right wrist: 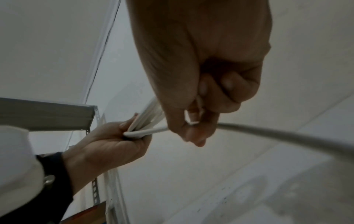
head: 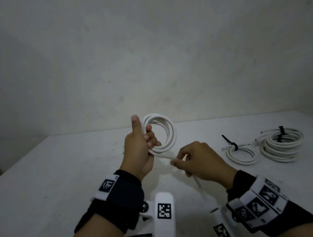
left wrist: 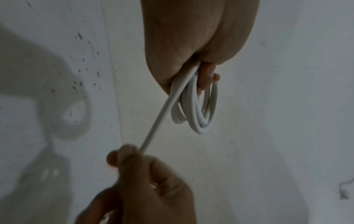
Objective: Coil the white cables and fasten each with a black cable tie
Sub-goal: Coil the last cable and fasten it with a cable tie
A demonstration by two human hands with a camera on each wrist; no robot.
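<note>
**Already looped, one tail left to wind**

Now the left hand (head: pixel 139 148) holds the coil (head: pixel 162 131) upright just left of the frame's centre, clear of the desk (head: pixel 43 186); its fingers (head: pixel 150 138) are curled round the gathered loops, thumb pointing up. The right hand (head: pixel 200 162), just to the lower right, has finger and thumb closed narrowly on the loose tail (head: pixel 197 182), which leaves the coil's bottom and trails down behind the palm.

The likely trouble is in the loops. They sit unevenly, so if the left grip eases while the right hand draws the tail round, I judge they could spring open or slide off the fingers. A hard pull on the tail could also drag the last loop smaller than the rest. No loose tie is visible near the hands; reaching for one would probably mean holding the whole coil one-handed.

Only the head view shows the right side of the frame, where a small tied coil (head: pixel 241 154) and a larger tied coil (head: pixel 282 144) lie near each other on the desk, each with a black tie. The left wrist view instead shows the loops hanging uneven below the palm and the tail running straight to the right hand. The right wrist view alone shows the tail arcing off to the frame's right edge; its end is not visible.
</note>
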